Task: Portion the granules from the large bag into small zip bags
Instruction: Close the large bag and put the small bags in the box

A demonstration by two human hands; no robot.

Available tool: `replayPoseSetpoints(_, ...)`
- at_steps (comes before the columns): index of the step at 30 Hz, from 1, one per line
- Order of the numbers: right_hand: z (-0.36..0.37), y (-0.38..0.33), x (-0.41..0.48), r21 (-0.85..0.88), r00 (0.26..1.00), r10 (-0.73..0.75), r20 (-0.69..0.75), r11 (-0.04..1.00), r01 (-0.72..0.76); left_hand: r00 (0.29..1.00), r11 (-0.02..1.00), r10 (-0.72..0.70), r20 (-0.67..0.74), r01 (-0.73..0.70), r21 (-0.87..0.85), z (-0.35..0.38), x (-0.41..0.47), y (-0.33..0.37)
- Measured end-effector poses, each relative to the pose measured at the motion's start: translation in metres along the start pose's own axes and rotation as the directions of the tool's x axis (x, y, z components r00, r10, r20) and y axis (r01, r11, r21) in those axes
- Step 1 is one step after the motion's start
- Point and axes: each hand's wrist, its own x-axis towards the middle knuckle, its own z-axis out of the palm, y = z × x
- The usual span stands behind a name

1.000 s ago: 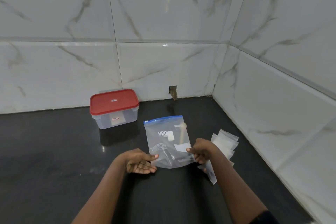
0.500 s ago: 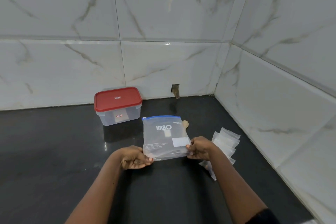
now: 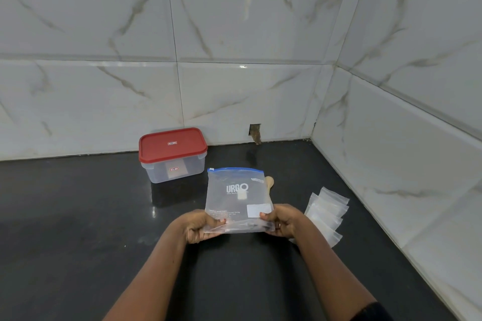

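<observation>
A clear large zip bag (image 3: 236,195) with a blue zip strip and white "URGO" print stands upright above the black counter. My left hand (image 3: 199,225) pinches its bottom left corner and my right hand (image 3: 283,220) pinches its bottom right corner. Its blue zip edge points up and away from me. Several small clear zip bags (image 3: 327,212) lie fanned out on the counter just right of my right hand. A wooden spoon (image 3: 269,183) lies behind the large bag, mostly hidden by it.
A clear plastic box with a red lid (image 3: 172,154) stands at the back left, near the tiled wall. The black counter (image 3: 78,229) ends at white marble-tiled walls behind and to the right. A small hole (image 3: 255,133) is in the back wall.
The large bag was tilted toward me a second ago; both hands have raised it upright so its printed face shows. The hands shifted slightly to grip its bottom corners.
</observation>
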Motion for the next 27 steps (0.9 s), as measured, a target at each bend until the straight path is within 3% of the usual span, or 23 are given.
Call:
replayPoseSetpoints(6, -0.004, -0.004, 0.003, 0.065, 0.993, -0.013, 0.114, 0.998, 0.006, 0.981, 0.980, -0.132, 0.142, 0.108, 0.167, -0.005, -0.007, -0.006)
replayPoseSetpoints(11, 0.005, 0.002, 0.008, 0.078, 0.987, -0.031, 0.156, 0.997, 0.019, 0.994, 0.999, 0.037, 0.104, -0.033, -0.033, -0.004, 0.000, -0.002)
replayPoseSetpoints(17, -0.001, -0.005, 0.011, 0.146, 0.975, -0.132, 0.177, 0.984, 0.107, 0.989, 0.995, 0.083, 0.121, -0.090, 0.053, -0.008, 0.001, 0.008)
replayPoseSetpoints(21, -0.003, -0.018, 0.010, 0.194, 0.963, -0.247, 0.111, 0.955, 0.223, 0.982, 0.992, 0.057, 0.179, -0.076, 0.104, -0.006, -0.005, 0.019)
replayPoseSetpoints(24, 0.007, -0.027, 0.008, 0.287, 0.943, -0.327, 0.068, 0.911, 0.296, 0.976, 0.987, 0.162, 0.146, -0.162, -0.011, 0.003, -0.006, 0.029)
replayPoseSetpoints(27, 0.012, -0.034, 0.005, 0.282, 0.935, -0.352, 0.044, 0.902, 0.326, 0.933, 0.930, 0.357, 0.036, -0.351, -0.112, 0.006, 0.000, 0.038)
